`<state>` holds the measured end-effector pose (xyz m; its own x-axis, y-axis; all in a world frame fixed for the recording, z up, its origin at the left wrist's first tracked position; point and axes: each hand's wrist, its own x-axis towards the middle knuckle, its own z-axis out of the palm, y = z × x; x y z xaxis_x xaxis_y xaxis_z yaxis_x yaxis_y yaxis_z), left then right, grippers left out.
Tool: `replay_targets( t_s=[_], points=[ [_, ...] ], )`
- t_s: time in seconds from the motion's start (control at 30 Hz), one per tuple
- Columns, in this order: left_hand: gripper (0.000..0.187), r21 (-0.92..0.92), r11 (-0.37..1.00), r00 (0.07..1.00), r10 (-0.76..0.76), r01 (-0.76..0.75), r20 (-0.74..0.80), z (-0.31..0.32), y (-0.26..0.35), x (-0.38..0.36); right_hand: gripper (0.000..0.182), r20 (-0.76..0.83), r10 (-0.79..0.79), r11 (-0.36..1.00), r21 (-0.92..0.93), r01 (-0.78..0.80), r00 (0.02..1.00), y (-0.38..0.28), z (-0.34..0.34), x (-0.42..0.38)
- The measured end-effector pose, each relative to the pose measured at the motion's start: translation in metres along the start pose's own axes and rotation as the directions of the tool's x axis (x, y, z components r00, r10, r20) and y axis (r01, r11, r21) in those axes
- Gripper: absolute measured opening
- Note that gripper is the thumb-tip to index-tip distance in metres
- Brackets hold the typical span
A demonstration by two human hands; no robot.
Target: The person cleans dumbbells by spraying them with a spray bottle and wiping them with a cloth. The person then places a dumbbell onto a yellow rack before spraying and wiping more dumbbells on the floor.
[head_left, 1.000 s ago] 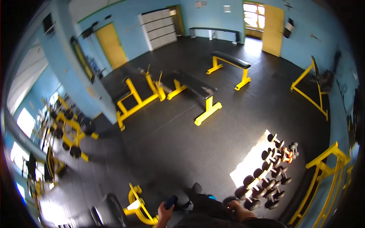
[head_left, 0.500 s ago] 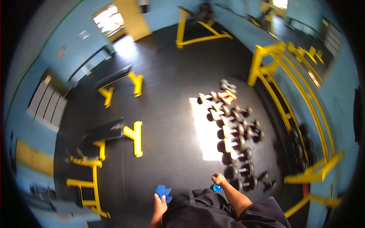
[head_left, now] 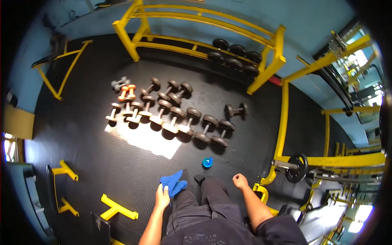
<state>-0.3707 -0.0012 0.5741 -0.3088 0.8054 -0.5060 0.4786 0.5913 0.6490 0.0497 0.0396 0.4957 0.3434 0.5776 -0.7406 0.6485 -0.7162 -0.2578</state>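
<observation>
My left hand (head_left: 162, 197) is closed around a crumpled blue cloth (head_left: 173, 183), which hangs past the fingertips in front of my left leg. Out to the side of my right leg, my right hand (head_left: 240, 181) is curled into a loose fist, and nothing shows in it. A blue bottle (head_left: 207, 162), seen from above, stands on the black floor (head_left: 196, 153) ahead of my feet, nearest to my right hand. Beyond it lie several black dumbbells (head_left: 206, 128) in rows, with an orange pair (head_left: 127, 92) at the far left.
A yellow rack (head_left: 204, 18) with dumbbells on its lower rail runs along the blue wall. Yellow frame posts (head_left: 281, 130) and a bar with a weight plate (head_left: 297, 168) stand close on my right. A yellow-legged bench (head_left: 118, 208) is at my left.
My view has swung right, so the dumbbells and rack now lie straight ahead and the benches at left. The blue cloth stays in my left hand. The bottle now shows fully.
</observation>
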Motion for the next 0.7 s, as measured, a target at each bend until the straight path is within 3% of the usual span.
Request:
replay_targets(
  t_s=[0.1, 0.23, 0.27, 0.33, 0.4, 0.43, 0.5, 0.7],
  points=[
    [0.047, 0.020, 0.996, 0.982, 0.079, -0.083, 0.170, 0.020, 0.005, 0.040, 0.016, -0.073, 0.047, 0.989, 0.142, -0.037, 0.996, 0.036, 0.024, -0.025],
    [0.046, 0.066, 0.989, 0.953, 0.108, -0.132, 0.283, 0.059, 0.021, 0.074, 0.009, -0.072, 0.063, 0.921, 0.389, -0.030, 0.995, 0.086, 0.072, -0.028],
    [0.044, 0.091, 0.975, 0.944, 0.170, -0.203, 0.282, 0.072, 0.022, 0.080, 0.009, -0.073, 0.071, 0.906, 0.422, -0.033, 0.995, 0.087, 0.075, -0.030],
    [0.041, 0.120, 0.952, 0.925, 0.236, -0.281, 0.297, 0.098, 0.021, 0.098, 0.015, -0.076, 0.102, 0.921, 0.383, -0.065, 0.992, 0.085, 0.080, -0.026],
    [0.035, 0.311, 0.889, 0.932, 0.266, -0.336, 0.248, 0.128, 0.019, 0.119, 0.018, -0.079, 0.119, 0.929, 0.361, -0.083, 0.990, 0.076, 0.076, -0.005],
    [0.028, 0.324, 0.883, 0.937, 0.286, -0.340, 0.203, 0.146, 0.017, 0.134, 0.020, -0.084, 0.088, 0.931, 0.362, -0.052, 0.992, 0.083, 0.087, 0.016],
    [0.025, 0.305, 0.884, 0.924, 0.280, -0.354, 0.261, 0.176, 0.011, 0.170, 0.024, -0.056, 0.056, 0.944, 0.329, -0.034, 0.997, 0.085, 0.098, 0.055],
    [0.030, 0.313, 0.807, 0.851, 0.392, -0.500, 0.350, 0.269, -0.014, 0.259, 0.031, -0.200, -0.242, 0.911, 0.290, 0.294, 0.949, 0.087, 0.128, 0.208]
  ],
)
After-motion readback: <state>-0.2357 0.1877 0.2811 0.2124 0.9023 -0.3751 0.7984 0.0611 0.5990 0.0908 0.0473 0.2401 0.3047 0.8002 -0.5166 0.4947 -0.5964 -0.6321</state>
